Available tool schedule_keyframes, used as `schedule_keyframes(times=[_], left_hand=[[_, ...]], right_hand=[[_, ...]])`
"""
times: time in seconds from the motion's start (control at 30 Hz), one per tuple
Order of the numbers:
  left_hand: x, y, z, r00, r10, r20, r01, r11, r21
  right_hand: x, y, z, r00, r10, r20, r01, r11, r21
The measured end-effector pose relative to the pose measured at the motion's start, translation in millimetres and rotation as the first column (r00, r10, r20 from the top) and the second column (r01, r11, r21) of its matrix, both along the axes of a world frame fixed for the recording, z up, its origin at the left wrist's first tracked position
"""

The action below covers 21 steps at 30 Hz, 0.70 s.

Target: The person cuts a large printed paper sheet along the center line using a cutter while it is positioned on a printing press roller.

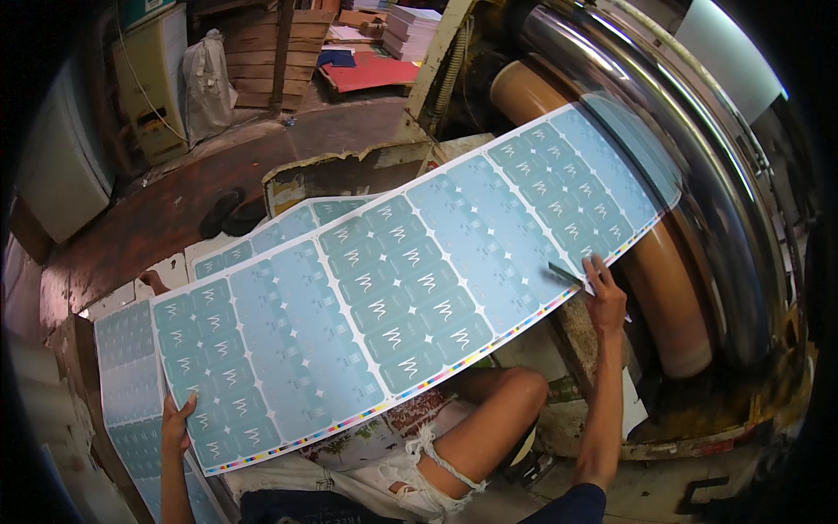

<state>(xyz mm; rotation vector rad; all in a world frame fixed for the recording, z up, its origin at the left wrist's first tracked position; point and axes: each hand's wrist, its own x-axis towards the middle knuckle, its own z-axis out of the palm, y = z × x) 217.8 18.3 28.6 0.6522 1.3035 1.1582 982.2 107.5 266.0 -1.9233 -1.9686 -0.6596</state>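
A long glossy printed sheet (397,301), teal and pale blue with a colour strip along its near edge, slopes from the metal rollers down to the left. My left hand (177,424) pinches its lower left edge, thumb on top. Close to the rollers, my right hand (604,297) is at the sheet's near edge, closed around a thin dark tool (564,274) that lies over the print. Blur hides the tool's exact kind.
Shiny rollers (628,83) and a brown roller (668,301) stand at right. More printed sheets (131,384) lie at left. Slippers (223,212) are on the floor. Farther back are a wooden pallet (257,65), a wrapped bundle (208,87) and paper stacks (410,33).
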Motion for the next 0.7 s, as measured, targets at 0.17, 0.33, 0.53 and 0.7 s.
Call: schedule_keyframes(times=[0.17, 0.33, 0.53, 0.7], left_hand=[[-20.3, -30.0, -8.6, 0.987, 0.12, -0.105, -0.121, 0.993, -0.002], [-39.0, -52.0, 32.5, 0.988, 0.089, -0.122, -0.11, 0.978, -0.18], [-132.4, -4.3, -41.1, 0.987, 0.026, -0.162, -0.046, 0.992, -0.12], [-263.3, 93.6, -89.0, 0.994, -0.028, -0.107, 0.035, 0.998, 0.061]], right_hand=[[3.2, 16.2, 55.4, 0.892, -0.064, -0.447, -0.019, 0.984, -0.18], [1.1, 7.0, 103.0, 0.824, -0.124, -0.553, 0.066, 0.99, -0.124], [-149.4, -19.0, 43.4, 0.884, -0.006, -0.467, 0.097, 0.98, 0.172], [-333.0, -39.4, -73.1, 0.845, 0.07, -0.53, 0.095, 0.956, 0.278]])
